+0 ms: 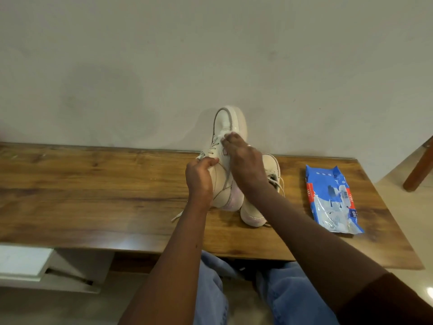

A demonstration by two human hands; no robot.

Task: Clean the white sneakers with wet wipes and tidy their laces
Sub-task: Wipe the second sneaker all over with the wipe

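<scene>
A white sneaker stands tilted up on its heel on the wooden table, toe pointing away toward the wall. My left hand grips its side near the ankle opening. My right hand presses a white wet wipe against the upper by the laces, its fingers curled round the wipe. The second white sneaker lies on the table just to the right, partly hidden behind my right forearm. One loose lace end trails on the table below my left wrist.
A blue and red pack of wet wipes lies flat on the right part of the table. A wall rises right behind the table. A wooden chair leg stands at the far right. My knees in blue jeans are under the front edge.
</scene>
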